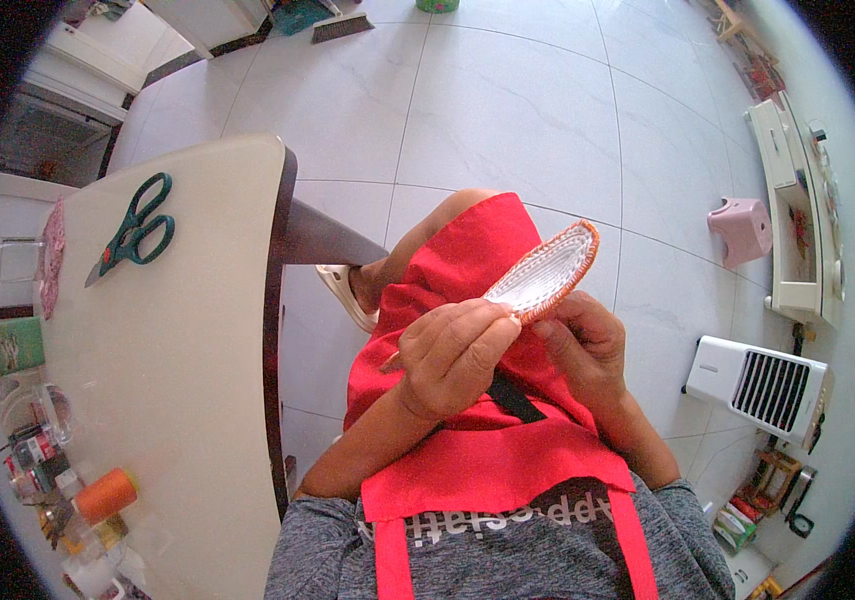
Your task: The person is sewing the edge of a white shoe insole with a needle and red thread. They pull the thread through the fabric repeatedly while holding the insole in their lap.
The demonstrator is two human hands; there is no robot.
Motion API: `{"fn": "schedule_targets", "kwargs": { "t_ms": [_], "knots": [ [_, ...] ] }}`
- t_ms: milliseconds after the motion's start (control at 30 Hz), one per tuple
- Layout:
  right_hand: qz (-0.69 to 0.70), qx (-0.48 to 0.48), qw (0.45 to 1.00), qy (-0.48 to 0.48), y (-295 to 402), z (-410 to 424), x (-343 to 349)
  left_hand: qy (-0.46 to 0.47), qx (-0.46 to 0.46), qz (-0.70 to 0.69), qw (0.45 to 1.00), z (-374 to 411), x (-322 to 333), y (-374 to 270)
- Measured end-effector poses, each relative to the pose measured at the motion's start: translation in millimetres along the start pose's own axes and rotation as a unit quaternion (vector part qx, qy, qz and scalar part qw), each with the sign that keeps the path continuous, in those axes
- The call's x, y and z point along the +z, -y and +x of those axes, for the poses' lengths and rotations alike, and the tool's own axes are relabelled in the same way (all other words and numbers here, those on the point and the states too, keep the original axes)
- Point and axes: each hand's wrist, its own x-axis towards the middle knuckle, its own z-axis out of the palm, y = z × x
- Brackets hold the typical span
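Note:
A white woven, sole-shaped piece (547,276) with orange stitching along its rim is held tilted above my lap. My left hand (461,354) grips its near end between thumb and fingers. A small, thin brownish tip (391,364) sticks out by that hand; what it belongs to is unclear. Close against the right edge of the piece is my right hand (588,345), its fingers curled and thumb bent in. The piece partly hides those fingertips, and I cannot make out a needle or thread in them. A red apron (472,247) covers my lap beneath both hands.
On the cream table (202,337) to my left lie green-handled scissors (138,225) and an orange thread spool (106,495). A glass jar (14,260) and a green box (16,345) stand along its far side. To the right are a pink stool (741,229) and a white air cooler (757,390).

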Motion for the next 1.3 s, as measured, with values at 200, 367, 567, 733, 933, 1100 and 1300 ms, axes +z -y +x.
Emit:
{"fn": "schedule_targets", "kwargs": {
  "t_ms": [200, 367, 567, 733, 933, 1100, 1300],
  "knots": [
    [0.022, 0.040, 0.999, 0.004, 3, -2, -1, -0.015, -0.015, -0.011, 1.000, 3, 0, -3],
    [0.090, 0.052, 0.994, -0.030, -6, -2, 8, -0.004, -0.043, -0.036, 0.998, -1, 7, -7],
    [0.242, 0.111, 0.962, 0.055, -9, 12, -17, 0.011, -0.423, -0.450, 0.786, 7, 0, 0],
    [0.258, 0.101, 0.956, 0.094, -29, 29, -17, 0.124, -0.459, -0.577, 0.664, 32, 11, 30],
    [0.239, 0.065, 0.968, 0.029, -40, 34, -11, 0.134, -0.568, -0.478, 0.656, 30, 12, 37],
    [0.157, 0.064, 0.985, -0.006, -66, 31, -12, 0.068, -0.594, -0.477, 0.645, 24, 19, 33],
    [0.124, 0.078, 0.989, -0.004, -62, 29, -10, 0.042, -0.622, -0.439, 0.647, 25, 21, 22]
  ]
}}
